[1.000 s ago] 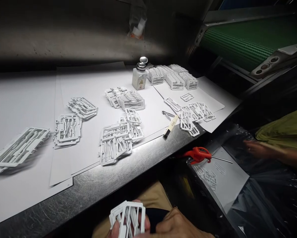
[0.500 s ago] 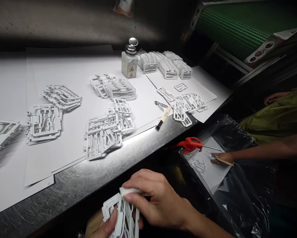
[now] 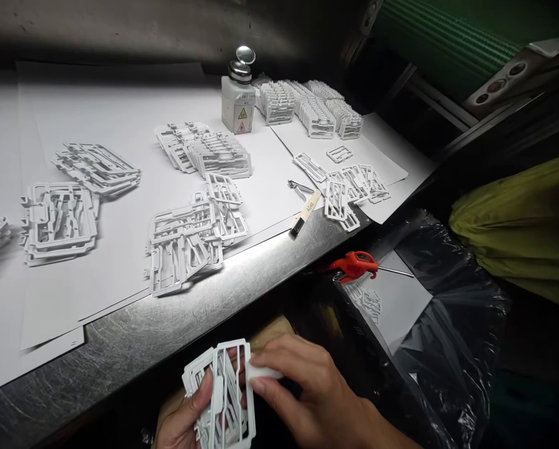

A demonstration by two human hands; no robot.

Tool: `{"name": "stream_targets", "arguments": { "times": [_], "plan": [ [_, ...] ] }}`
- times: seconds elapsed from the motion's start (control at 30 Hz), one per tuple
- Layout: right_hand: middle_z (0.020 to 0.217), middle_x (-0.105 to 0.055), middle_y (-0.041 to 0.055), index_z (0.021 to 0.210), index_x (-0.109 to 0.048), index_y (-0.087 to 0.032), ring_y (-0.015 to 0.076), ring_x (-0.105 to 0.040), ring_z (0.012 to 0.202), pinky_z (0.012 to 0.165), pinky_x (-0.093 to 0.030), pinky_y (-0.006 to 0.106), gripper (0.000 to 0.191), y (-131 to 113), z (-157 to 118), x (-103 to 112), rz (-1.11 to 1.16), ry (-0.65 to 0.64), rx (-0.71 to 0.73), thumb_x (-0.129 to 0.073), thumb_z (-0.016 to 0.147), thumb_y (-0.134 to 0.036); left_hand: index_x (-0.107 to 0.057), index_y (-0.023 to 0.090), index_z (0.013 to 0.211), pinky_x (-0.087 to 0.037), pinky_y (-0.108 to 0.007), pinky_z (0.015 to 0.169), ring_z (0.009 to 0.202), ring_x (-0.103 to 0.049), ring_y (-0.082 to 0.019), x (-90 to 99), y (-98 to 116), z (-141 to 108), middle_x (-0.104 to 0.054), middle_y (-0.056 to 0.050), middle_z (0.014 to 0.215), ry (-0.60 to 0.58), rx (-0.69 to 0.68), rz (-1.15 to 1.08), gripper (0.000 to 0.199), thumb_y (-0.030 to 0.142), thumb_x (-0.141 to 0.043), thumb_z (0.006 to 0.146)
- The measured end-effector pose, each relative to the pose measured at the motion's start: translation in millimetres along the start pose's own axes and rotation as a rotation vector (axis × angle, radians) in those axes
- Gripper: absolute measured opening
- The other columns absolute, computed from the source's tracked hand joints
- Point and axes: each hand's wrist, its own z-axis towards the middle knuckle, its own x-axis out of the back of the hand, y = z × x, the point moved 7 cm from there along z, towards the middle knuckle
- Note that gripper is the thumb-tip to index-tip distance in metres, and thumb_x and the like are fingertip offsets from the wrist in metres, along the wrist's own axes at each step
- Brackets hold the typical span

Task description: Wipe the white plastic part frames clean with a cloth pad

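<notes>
The left hand point(image 3: 183, 415) curls around white moulded plastic frames point(image 3: 218, 393), steadying them, while the right hand point(image 3: 311, 393), at their three o'clock, pinches a small white pad point(image 3: 263, 372) against them.

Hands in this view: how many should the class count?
2: the left hand holds a bundle of white plastic frames, and the right hand presses a white piece against it. Others may be hidden.

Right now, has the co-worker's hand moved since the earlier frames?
Yes: it has left the white sheet beside the red tool, now out of view.
</notes>
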Motion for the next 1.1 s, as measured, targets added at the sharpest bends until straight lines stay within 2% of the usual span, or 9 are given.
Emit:
{"name": "stream_targets", "arguments": {
  "times": [0.13, 0.3, 0.37, 0.53, 0.63, 0.83, 0.9, 1.0, 1.1],
  "plan": [
    [0.088, -0.062, 0.0071, 0.105, -0.060, -0.017, 0.0157, -0.059, 0.079, 0.070, -0.050, 0.024, 0.023, -1.6, -17.5, -4.7, 0.051, -0.087, 0.027, -0.060, 0.083, -0.017, -0.064, 0.011, 0.098, -0.056, -0.034, 0.067, 0.079, -0.064, -0.025, 1.8, -4.7, 1.5, -0.069, -0.013, 0.086, 0.009, 0.061, 0.002, 0.029, 0.022, -0.063, 0.071],
    [0.090, -0.063, 0.0069, 0.105, -0.061, -0.017, 0.0150, -0.059, 0.081, 0.072, -0.050, 0.022, 0.020, -14.1, -16.9, -15.8, 0.109, -0.096, 0.086, -0.058, 0.085, -0.022, -0.063, 0.017, 0.103, -0.049, -0.026, 0.044, 0.045, -0.057, -0.016, -9.5, -19.1, -4.6, -0.067, -0.005, 0.063, -0.073, 0.217, -0.077, 0.032, 0.030, -0.062, 0.073],
    [0.089, -0.062, 0.0066, 0.102, -0.062, -0.016, 0.0144, -0.059, 0.079, 0.070, -0.049, 0.021, 0.019, -16.8, -16.3, -24.2, 0.081, -0.120, 0.128, -0.055, 0.088, -0.026, -0.064, 0.016, 0.102, -0.049, -0.024, 0.043, 0.040, -0.054, -0.013, -9.8, -21.9, -6.1, -0.067, -0.005, 0.062, -0.072, 0.252, -0.068, 0.031, 0.029, -0.061, 0.074],
    [0.086, -0.061, 0.0061, 0.102, -0.062, -0.016, 0.0140, -0.057, 0.075, 0.065, -0.049, 0.021, 0.020, -3.2, -24.7, -15.9, 0.018, -0.064, 0.079, -0.060, 0.083, -0.018, -0.065, 0.012, 0.098, -0.055, -0.034, 0.069, 0.078, -0.064, -0.024, -0.8, -4.2, -1.5, -0.069, -0.012, 0.087, 0.014, 0.018, 0.026, 0.027, 0.021, -0.063, 0.072],
    [0.085, -0.060, 0.0061, 0.101, -0.062, -0.015, 0.0134, -0.057, 0.072, 0.065, -0.049, 0.022, 0.022, 1.9, -27.8, -2.9, 0.024, -0.040, 0.010, -0.063, 0.078, -0.012, -0.063, 0.011, 0.100, -0.054, -0.037, 0.074, 0.087, -0.063, -0.026, -0.7, -4.2, 0.0, -0.069, -0.014, 0.093, 0.000, 0.011, 0.017, 0.029, 0.020, -0.061, 0.074],
    [0.088, -0.061, 0.0069, 0.103, -0.062, -0.014, 0.0150, -0.059, 0.077, 0.068, -0.050, 0.023, 0.024, -3.1, -24.6, -3.8, 0.057, -0.033, 0.006, -0.063, 0.080, -0.014, -0.064, 0.010, 0.099, -0.055, -0.035, 0.070, 0.083, -0.063, -0.026, -3.6, -9.3, -0.1, -0.069, -0.014, 0.088, -0.033, 0.060, 0.012, 0.028, 0.023, -0.059, 0.076],
    [0.093, -0.062, 0.0061, 0.107, -0.060, -0.017, 0.0159, -0.059, 0.083, 0.072, -0.050, 0.023, 0.026, -4.2, -21.7, -13.9, 0.059, -0.070, 0.033, -0.063, 0.081, -0.019, -0.064, 0.012, 0.099, -0.053, -0.028, 0.056, 0.066, -0.064, -0.020, -4.8, -12.4, -0.8, -0.070, -0.010, 0.078, -0.047, 0.099, -0.026, 0.027, 0.024, -0.060, 0.076],
    [0.096, -0.062, 0.0036, 0.108, -0.061, -0.022, 0.0163, -0.058, 0.087, 0.074, -0.050, 0.022, 0.026, -6.1, -13.5, -27.3, 0.071, -0.119, 0.077, -0.063, 0.082, -0.024, -0.061, 0.020, 0.106, -0.039, -0.017, 0.034, 0.040, -0.052, -0.009, -5.7, -15.3, -2.0, -0.065, -0.001, 0.058, -0.085, 0.130, -0.083, 0.030, 0.019, -0.060, 0.076],
    [0.093, -0.062, 0.0054, 0.106, -0.061, -0.019, 0.0165, -0.058, 0.084, 0.073, -0.050, 0.023, 0.023, -6.6, -3.9, -18.7, 0.055, 0.011, 0.090, -0.060, 0.082, -0.020, -0.058, 0.022, 0.111, -0.046, -0.019, 0.043, 0.050, -0.059, -0.013, -0.1, -10.9, -1.9, -0.065, -0.001, 0.061, -0.047, 0.048, -0.022, 0.037, 0.013, -0.059, 0.075]
  ]
}}
